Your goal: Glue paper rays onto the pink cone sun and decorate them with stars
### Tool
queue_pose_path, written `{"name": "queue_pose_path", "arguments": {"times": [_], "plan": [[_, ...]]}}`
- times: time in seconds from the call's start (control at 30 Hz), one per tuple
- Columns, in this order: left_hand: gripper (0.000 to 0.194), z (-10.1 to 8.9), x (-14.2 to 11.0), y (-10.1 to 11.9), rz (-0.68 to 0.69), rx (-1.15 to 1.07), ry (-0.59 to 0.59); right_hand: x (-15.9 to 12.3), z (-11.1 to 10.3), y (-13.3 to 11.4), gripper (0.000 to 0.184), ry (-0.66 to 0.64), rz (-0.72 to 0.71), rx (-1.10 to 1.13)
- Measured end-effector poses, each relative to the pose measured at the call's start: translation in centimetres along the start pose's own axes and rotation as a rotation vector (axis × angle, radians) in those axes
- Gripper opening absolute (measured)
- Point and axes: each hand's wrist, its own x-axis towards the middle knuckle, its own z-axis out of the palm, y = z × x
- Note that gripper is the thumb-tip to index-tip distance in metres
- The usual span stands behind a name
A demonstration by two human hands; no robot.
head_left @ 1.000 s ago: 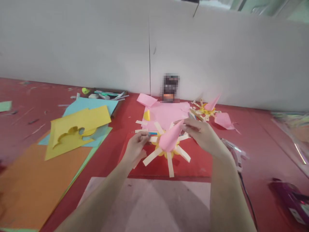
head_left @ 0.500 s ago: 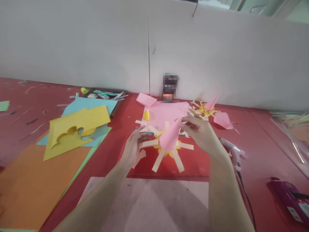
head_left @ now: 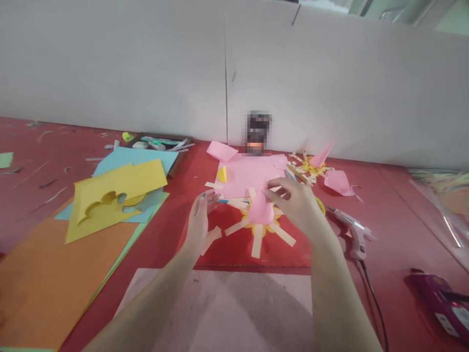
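Here, right hand pinches pink cone near tip; left hand spread loosely nearby.

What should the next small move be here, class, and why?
I'd probably bring the left hand to the near-left strip and steady it: the right hand alone appears to hold the cone, near its top, while the left is open beside it.

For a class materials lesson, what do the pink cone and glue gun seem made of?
Pink cone: probably matte paper or thin card, by its flat colour and rolled shape.
Glue gun: likely pale, fairly smooth hard plastic, by its moulded-looking body.
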Motion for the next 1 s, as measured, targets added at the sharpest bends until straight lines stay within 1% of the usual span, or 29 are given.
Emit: {"name": "queue_pose_path", "arguments": {"times": [0.1, 0.13, 0.2, 0.23, 0.3, 0.37, 0.4, 0.5, 0.53, 0.6, 0.73, 0.83, 0.9, 1.0], "plan": [[0.032, -0.1, 0.1, 0.3, 0.058, 0.058, 0.027, 0.0, 0.2, 0.1, 0.016, -0.049, 0.021, -0.014], [0.030, -0.2, 0.2, 0.5, 0.073, 0.097, 0.036, 0.0, 0.2, 0.1, 0.016, -0.043, 0.026, -0.013], [0.024, -0.8, 0.6, 0.9, 0.090, 0.246, 0.022, 0.0, 0.3, 0.1, 0.017, -0.006, 0.030, -0.020], [0.021, -1.2, 0.8, 1.1, 0.086, 0.366, -0.006, 0.0, 0.3, 0.2, 0.018, 0.012, 0.031, -0.029], [0.016, -1.9, 1.0, 1.4, 0.105, 0.616, -0.124, 0.1, 0.2, 0.3, 0.017, 0.038, 0.033, -0.049], [0.012, -2.5, 0.8, 1.6, 0.144, 0.779, -0.205, 0.2, 0.1, 0.5, 0.017, 0.037, 0.035, -0.056], [0.013, -2.7, 0.6, 1.7, 0.159, 0.829, -0.222, 0.2, 0.0, 0.6, 0.016, 0.031, 0.038, -0.053], [0.021, -2.9, -0.6, 2.1, 0.217, 0.862, -0.199, 0.2, -0.4, 0.7, 0.015, 0.023, 0.051, -0.058], [0.020, -3.0, -1.0, 2.2, 0.243, 0.869, -0.199, 0.2, -0.5, 0.7, 0.015, 0.028, 0.056, -0.067], [0.017, -3.0, -1.7, 2.5, 0.249, 0.959, -0.231, 0.2, -0.7, 0.7, 0.016, 0.040, 0.066, -0.089], [0.021, -3.2, -2.4, 3.0, 0.177, 1.132, -0.355, 0.2, -0.7, 0.8, 0.018, 0.038, 0.070, -0.091], [0.028, -3.3, -2.4, 3.2, 0.190, 1.153, -0.424, 0.2, -0.7, 0.9, 0.018, 0.031, 0.069, -0.085], [0.029, -3.4, -2.4, 3.4, 0.185, 1.149, -0.442, 0.2, -0.6, 0.9, 0.018, 0.025, 0.076, -0.089], [0.027, -3.6, -2.2, 3.6, 0.076, 1.154, -0.469, 0.2, -0.7, 0.8, 0.018, 0.013, 0.089, -0.094]]}}
